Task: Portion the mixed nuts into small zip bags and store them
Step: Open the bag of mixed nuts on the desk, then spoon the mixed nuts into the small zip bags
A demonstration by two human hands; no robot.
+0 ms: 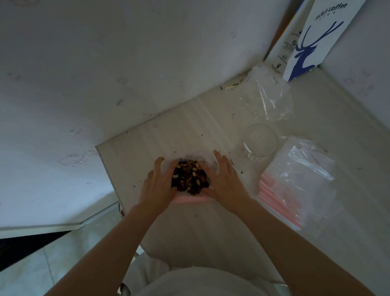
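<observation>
A small clear zip bag (188,200) with a pink seal strip lies on the pale table (191,128), filled with mixed nuts (190,177). My left hand (159,183) presses against the bag's left side. On the bag's right side rests my right hand (227,182), fingers spread along it. Both hands hold the bag between them. A stack of empty zip bags (289,189) with pink strips lies to the right.
An empty glass bowl (259,140) stands behind the right hand. A large crumpled clear plastic bag (268,95) lies further back. A white and blue paper coffee bag (317,35) leans in the corner. White walls close in on the left. Crumbs dot the table.
</observation>
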